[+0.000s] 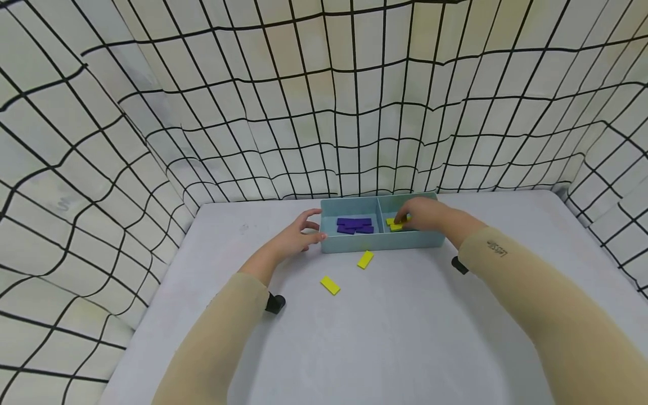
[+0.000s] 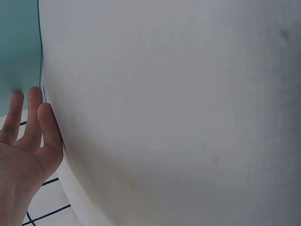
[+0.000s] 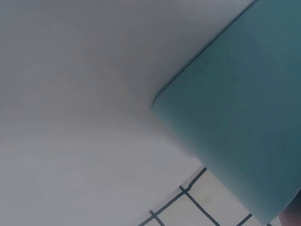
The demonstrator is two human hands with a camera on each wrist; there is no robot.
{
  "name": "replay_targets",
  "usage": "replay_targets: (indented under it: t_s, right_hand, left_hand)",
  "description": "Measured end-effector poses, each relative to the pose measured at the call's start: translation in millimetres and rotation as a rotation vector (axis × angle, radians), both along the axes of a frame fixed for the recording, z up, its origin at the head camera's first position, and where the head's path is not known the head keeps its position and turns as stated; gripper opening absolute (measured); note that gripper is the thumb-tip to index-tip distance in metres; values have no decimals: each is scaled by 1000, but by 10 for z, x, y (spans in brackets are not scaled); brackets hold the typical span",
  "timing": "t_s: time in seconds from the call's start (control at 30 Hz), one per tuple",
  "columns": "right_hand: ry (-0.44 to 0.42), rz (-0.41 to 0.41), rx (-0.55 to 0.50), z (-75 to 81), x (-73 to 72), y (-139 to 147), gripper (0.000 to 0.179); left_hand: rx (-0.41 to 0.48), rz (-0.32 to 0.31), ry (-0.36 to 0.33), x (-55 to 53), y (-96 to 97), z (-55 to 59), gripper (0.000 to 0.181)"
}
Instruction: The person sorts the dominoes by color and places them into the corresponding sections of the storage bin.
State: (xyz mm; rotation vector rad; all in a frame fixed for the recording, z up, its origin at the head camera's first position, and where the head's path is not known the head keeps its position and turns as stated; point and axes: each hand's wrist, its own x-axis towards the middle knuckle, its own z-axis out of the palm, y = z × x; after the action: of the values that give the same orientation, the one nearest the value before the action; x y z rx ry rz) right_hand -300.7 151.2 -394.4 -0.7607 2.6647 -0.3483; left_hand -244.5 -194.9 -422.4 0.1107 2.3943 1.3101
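Observation:
A light blue two-compartment box (image 1: 382, 242) stands near the table's far edge. Several purple tiles (image 1: 354, 223) lie in its left compartment. Yellow tiles (image 1: 394, 227) are in the right compartment, where my right hand (image 1: 430, 216) reaches down over the wall, its curled fingers pinching a yellow tile (image 1: 408, 217) low among them. In the right wrist view the box's outer wall (image 3: 235, 108) hides nearly all of that hand. My left hand (image 1: 297, 235) is at the box's left end, fingers spread and fairly straight, thumb at the near corner; the left wrist view shows its fingertips (image 2: 34, 94) by the wall.
Two yellow tiles lie loose on the white table (image 1: 395, 337), one tile (image 1: 365, 259) close in front of the box and another tile (image 1: 330, 285) nearer me to the left. A black net (image 1: 354, 112) over pale walls encloses the table's back and sides.

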Motion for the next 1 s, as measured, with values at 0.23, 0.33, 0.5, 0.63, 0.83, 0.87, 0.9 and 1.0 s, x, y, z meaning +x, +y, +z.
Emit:
replay_targets:
  t_s: [0.23,0.33,0.5,0.63,0.83,0.87,0.9,1.0]
  right_hand:
    - [6,12,24,-3,-7,-26,24]
    - [6,17,29,7,-4,-42,24]
    - [7,22,44,6,-18,-67,24]
    - [25,47,60,-34,-52,-76,24]
    - [43,67,34,-60,-81,-70,22]
    - [44,65,31,-58,-81,-70,22]
    - [43,62,24,-53,-79,-69,22]
    - [47,50,10,-50,-81,-64,23]
  left_hand:
    - [3,0,-6,-7,-8,1,73]
    - [4,2,-8,-5,-10,4,72]
    - [6,-1,-8,-3,-9,11,72]
    - [8,-8,-1,-5,-16,4,73]
    - [12,-13,3,2,-12,4,74]
    - [13,-12,2,7,-9,8,74]
    - [14,-9,2,11,-6,11,74]
    - [14,-7,4,19,-1,20,73]
